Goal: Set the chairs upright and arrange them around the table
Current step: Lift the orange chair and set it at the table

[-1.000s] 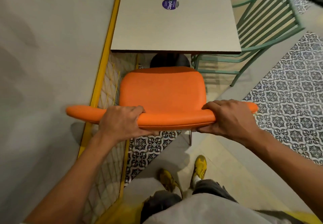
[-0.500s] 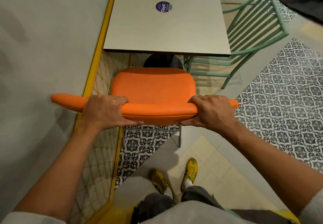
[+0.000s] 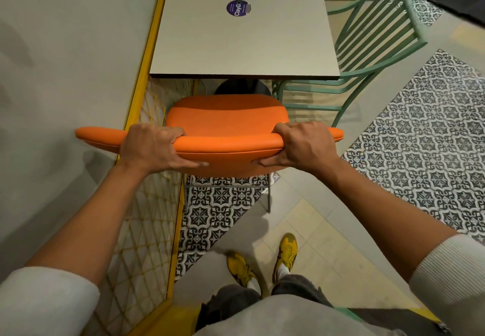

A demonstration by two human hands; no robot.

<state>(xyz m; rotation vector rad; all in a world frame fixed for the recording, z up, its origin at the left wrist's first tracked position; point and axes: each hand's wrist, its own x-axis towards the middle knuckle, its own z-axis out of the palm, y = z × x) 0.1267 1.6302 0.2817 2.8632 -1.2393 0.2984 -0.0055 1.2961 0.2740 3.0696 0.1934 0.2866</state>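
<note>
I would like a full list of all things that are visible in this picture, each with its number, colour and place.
orange chair: one, orange padded seat and backrest, upright, facing the near edge of the table.
table: one, light grey top, against the wall, beyond the orange chair.
sticker: one, purple and round, on the far part of the table top.
green chair: one, pale green metal slats, at the right side of the table.
wall: one, grey, on the left.
yellow frame: one, yellow with wire mesh, along the wall's foot.
floor: patterned black-and-white tiles and plain pale tiles.
shoes: two, yellow, at the bottom.
left hand: one, gripping the backrest's left part.
right hand: one, gripping its right part.
</note>
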